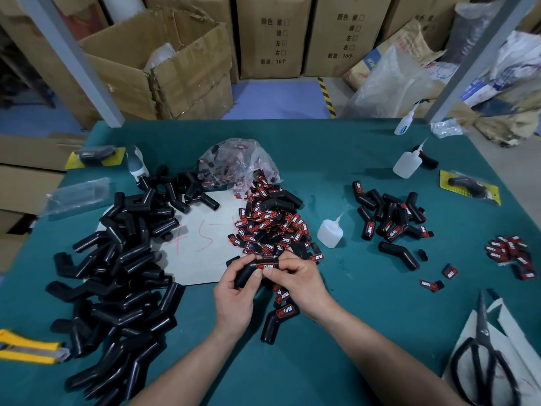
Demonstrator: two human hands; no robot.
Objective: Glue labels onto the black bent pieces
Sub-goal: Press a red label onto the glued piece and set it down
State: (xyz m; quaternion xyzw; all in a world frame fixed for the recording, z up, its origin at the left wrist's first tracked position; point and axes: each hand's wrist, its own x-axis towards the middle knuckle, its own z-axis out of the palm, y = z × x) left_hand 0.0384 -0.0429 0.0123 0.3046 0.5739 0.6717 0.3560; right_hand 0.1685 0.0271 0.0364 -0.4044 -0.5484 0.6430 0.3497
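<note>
We see only two hands and two forearms of the person. The left hand (234, 300) and the right hand (303, 285) are bare, and the nails that show look short and plain. The left forearm (187, 364) and the right forearm (380, 353) are bare too, as far as the lower edge of the view. Whether a sleeve begins higher up, we cannot tell.
</note>
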